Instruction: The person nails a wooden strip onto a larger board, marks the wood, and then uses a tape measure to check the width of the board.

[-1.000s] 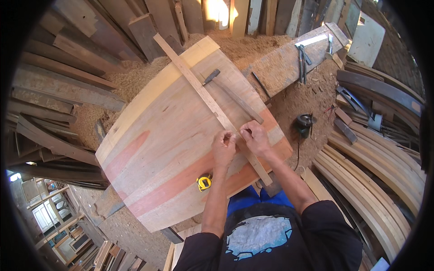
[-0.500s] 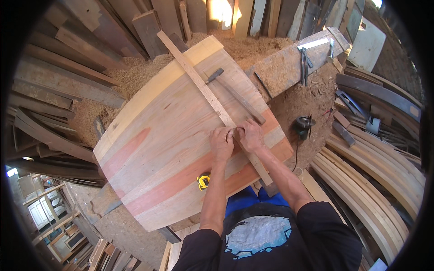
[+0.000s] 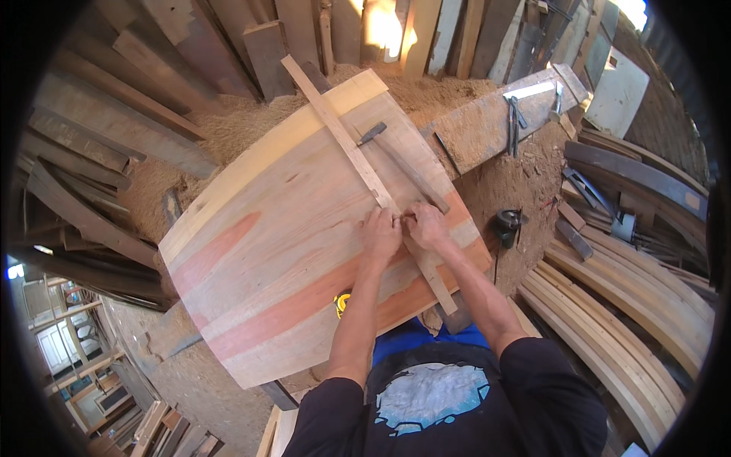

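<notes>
A long wooden strip (image 3: 357, 164) lies across a broad panel of joined boards (image 3: 266, 263) with pale, yellow and reddish bands. My left hand (image 3: 380, 232) is closed at the strip's left side, its fingertips pinched together. Just opposite, my right hand (image 3: 426, 227) is also closed, its fingers meeting those of the left over the strip. Whatever is between the fingertips is too small or hidden to make out. A hammer (image 3: 412, 177) rests on the panel to the right of the strip. Left of my left forearm sits a yellow tape measure (image 3: 342, 304), partly covered by that arm.
Beyond the panel are sawdust (image 3: 247, 126) and upright planks (image 3: 266, 57). A sawdust-strewn board (image 3: 472, 126) with clamp-like tools stands at the far right. A dark power tool (image 3: 508, 225) is on the ground at right, near curved timbers (image 3: 609, 327).
The whole view has shifted and turned slightly. Both hands stay together over the strip with little movement; the tape measure is a bit more covered by my left forearm.
</notes>
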`<state>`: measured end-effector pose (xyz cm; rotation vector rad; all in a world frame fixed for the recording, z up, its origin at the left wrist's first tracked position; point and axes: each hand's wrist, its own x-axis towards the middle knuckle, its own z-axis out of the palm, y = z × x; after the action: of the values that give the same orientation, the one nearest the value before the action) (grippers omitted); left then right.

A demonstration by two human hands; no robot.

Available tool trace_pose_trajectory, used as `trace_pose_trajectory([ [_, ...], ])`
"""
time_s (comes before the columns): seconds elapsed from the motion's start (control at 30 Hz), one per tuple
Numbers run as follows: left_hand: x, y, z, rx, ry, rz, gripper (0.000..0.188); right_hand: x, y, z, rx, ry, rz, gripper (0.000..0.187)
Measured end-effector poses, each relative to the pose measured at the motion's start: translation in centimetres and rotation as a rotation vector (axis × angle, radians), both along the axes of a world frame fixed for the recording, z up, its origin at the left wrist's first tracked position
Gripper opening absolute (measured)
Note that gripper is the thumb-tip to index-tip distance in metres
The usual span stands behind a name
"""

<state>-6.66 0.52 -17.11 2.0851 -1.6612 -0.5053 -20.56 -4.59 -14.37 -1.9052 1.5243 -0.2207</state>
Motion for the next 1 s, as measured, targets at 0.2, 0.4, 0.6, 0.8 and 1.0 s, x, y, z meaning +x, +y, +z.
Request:
trace_pose_trajectory([
  [0.2,-1.8,1.4,-0.9,-0.094,0.023,0.204,0.01,-0.8,-2.8,3.1,-0.359,0.093,-0.002,0.04],
  [0.4,-4.5,1.9,-0.6,-0.139,-0.015,0.411,0.007,-2.2,-8.1,0.6,-0.344,0.205,0.41,0.045],
  [0.6,-5.1,2.1,-0.1,-0.112,-0.049,0.476,0.007,-6.4,-8.5,1.2,-0.023,-0.12,0.35,0.043],
  [0.8,-6.0,0.1,0.9,0.063,-0.022,0.636,0.007,-11.9,-3.2,3.6,0.129,-0.295,0.355,0.05],
  [1.0,-6.8,-0.1,0.8,0.13,0.056,0.797,0.01,-13.4,-2.2,4.6,0.058,-0.187,0.552,0.068],
])
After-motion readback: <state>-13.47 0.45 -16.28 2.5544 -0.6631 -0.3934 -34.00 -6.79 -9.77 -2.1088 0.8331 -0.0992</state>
